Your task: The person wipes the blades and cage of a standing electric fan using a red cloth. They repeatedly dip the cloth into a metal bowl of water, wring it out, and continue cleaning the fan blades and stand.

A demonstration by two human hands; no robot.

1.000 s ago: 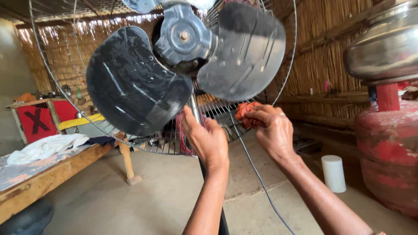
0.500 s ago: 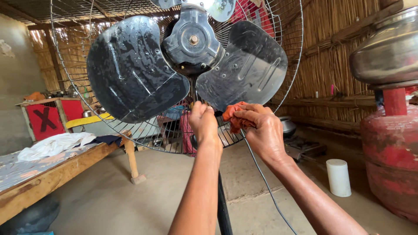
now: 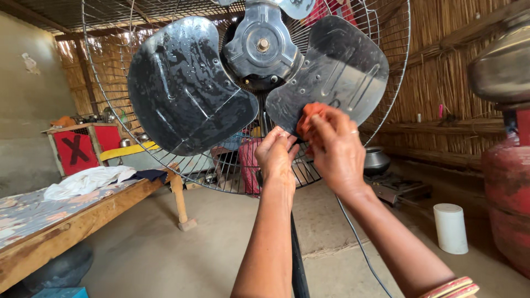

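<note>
Currently: right hand [image 3: 334,149] fingers clamped on orange cloth [image 3: 308,114], pressed against fan blade [image 3: 337,69]; left hand [image 3: 277,154] fingers curled around blade's lower edge; 3 blades wet.

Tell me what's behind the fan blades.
Behind the blades is the rear wire guard, then a reed wall. The motor is mostly hidden by the hub.

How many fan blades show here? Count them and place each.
3. The left blade hangs lower left of the hub; the right blade is under the cloth-holding right hand; the top blade is cut off by the frame.
</note>
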